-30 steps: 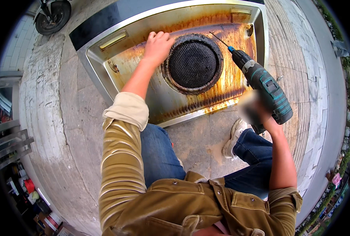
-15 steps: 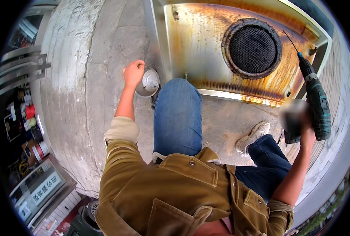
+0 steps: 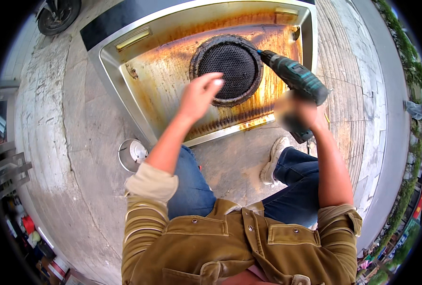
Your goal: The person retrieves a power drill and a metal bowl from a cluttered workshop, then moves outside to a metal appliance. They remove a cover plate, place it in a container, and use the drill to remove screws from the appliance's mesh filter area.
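Observation:
My right hand [image 3: 307, 114] grips the handle of a dark green and black cordless drill [image 3: 294, 76]. The drill's nose points left, at the right rim of a round black mesh filter [image 3: 227, 66]. That filter sits in the rust-stained underside of a metal range hood [image 3: 156, 78]. Over the lower left of the filter is my left hand [image 3: 196, 99], its thumb and forefinger brought together. Anything between those fingertips is too small to make out. Part of my right hand is blurred.
A round metal cup [image 3: 131, 156] with something pale inside stands on the paving by my left knee. My shoe [image 3: 273, 161] rests below the hood's near edge. A wheel [image 3: 59, 16] shows at the far left, and a green hedge [image 3: 405, 61] lines the right.
My left hand has left the metal cup and come up over the hood. The drill has swung left to the filter's rim. My view has shifted right.

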`<state>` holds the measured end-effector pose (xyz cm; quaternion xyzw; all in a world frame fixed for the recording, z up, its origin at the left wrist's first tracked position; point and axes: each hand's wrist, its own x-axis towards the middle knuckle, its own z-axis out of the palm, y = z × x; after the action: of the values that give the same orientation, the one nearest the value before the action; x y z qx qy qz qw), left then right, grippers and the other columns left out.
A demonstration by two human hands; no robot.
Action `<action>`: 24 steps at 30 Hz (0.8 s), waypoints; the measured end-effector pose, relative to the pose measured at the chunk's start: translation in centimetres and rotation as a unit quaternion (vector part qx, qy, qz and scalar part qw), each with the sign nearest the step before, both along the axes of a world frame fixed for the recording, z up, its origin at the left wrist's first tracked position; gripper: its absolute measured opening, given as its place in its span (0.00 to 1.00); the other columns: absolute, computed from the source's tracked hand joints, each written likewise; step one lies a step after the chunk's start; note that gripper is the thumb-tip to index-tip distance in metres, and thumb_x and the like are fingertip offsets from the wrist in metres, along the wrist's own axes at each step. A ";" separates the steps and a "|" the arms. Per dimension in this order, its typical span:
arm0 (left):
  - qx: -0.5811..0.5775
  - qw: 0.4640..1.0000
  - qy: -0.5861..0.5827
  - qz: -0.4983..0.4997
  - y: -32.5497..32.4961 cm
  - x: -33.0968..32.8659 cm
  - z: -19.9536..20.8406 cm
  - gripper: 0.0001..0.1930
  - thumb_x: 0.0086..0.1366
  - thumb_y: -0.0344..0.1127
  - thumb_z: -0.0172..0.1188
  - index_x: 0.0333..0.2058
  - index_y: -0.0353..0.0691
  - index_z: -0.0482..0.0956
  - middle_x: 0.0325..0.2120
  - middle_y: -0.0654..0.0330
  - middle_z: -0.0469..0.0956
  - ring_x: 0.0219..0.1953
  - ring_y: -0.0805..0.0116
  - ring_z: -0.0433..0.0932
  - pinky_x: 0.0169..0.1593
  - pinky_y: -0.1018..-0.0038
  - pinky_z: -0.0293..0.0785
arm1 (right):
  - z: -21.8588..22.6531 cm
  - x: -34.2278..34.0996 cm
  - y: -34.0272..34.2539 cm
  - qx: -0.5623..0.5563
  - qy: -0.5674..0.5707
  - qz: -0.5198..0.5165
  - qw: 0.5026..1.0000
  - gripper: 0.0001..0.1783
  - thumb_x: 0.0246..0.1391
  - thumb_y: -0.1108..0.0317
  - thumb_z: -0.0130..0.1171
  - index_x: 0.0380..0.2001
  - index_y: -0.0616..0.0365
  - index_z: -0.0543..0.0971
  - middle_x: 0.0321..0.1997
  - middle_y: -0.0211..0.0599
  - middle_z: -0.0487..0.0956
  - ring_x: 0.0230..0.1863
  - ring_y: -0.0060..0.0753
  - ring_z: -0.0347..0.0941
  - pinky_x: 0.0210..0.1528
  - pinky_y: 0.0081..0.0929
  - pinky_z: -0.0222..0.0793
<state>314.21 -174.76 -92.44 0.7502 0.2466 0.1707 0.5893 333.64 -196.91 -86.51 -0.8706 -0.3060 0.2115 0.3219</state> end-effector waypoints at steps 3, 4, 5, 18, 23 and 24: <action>-0.123 0.989 -0.014 -0.082 -2.1 6.5 -0.3 0.24 0.64 0.45 0.49 0.55 0.38 0.63 0.48 0.57 0.72 0.52 0.68 0.68 0.56 0.75 0.59 | 0.2 -0.1 1.1 -0.011 -0.001 0.005 1.000 0.15 0.39 0.70 0.60 0.34 0.61 0.76 0.28 0.37 0.77 0.30 0.28 0.73 0.35 0.28 0.68; -0.168 0.982 -0.029 -0.084 -2.3 8.3 -0.7 0.27 0.63 0.48 0.48 0.56 0.39 0.61 0.50 0.58 0.70 0.54 0.68 0.66 0.58 0.71 0.55 | 0.5 -0.2 1.3 -0.007 -0.001 0.003 1.000 0.15 0.39 0.70 0.59 0.35 0.61 0.76 0.29 0.38 0.77 0.30 0.29 0.73 0.35 0.28 0.67; -0.214 0.972 -0.043 -0.089 -2.6 9.5 0.2 0.29 0.63 0.50 0.48 0.58 0.39 0.59 0.53 0.59 0.67 0.55 0.68 0.63 0.60 0.67 0.51 | 0.8 -0.3 1.4 -0.004 -0.002 -0.001 1.000 0.15 0.39 0.70 0.59 0.35 0.61 0.76 0.29 0.38 0.78 0.31 0.29 0.73 0.36 0.28 0.67; -0.297 0.945 -0.092 -0.099 -3.3 11.7 1.8 0.27 0.59 0.56 0.50 0.52 0.49 0.67 0.46 0.67 0.69 0.51 0.72 0.63 0.54 0.59 0.47 | 0.9 0.5 2.1 0.027 0.006 -0.039 0.999 0.16 0.38 0.71 0.59 0.35 0.63 0.75 0.30 0.41 0.77 0.33 0.33 0.73 0.37 0.28 0.68; -0.291 0.948 -0.084 -0.100 -3.4 11.8 1.5 0.26 0.59 0.56 0.49 0.53 0.50 0.66 0.47 0.66 0.69 0.52 0.70 0.63 0.55 0.57 0.47 | 1.5 0.5 2.4 0.020 -0.007 -0.019 1.000 0.12 0.42 0.69 0.60 0.32 0.61 0.75 0.25 0.30 0.74 0.27 0.23 0.69 0.32 0.25 0.66; -0.289 0.948 -0.088 -0.099 -3.4 11.9 1.5 0.26 0.59 0.55 0.49 0.52 0.50 0.67 0.46 0.66 0.69 0.52 0.70 0.63 0.55 0.56 0.47 | 1.1 0.7 2.2 0.029 -0.016 -0.015 0.999 0.12 0.42 0.69 0.60 0.31 0.61 0.75 0.25 0.30 0.74 0.26 0.23 0.68 0.31 0.25 0.65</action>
<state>326.11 -178.15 -90.91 0.5500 0.1568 0.0981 0.8145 334.30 -194.69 -85.38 -0.8686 -0.3040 0.1837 0.3456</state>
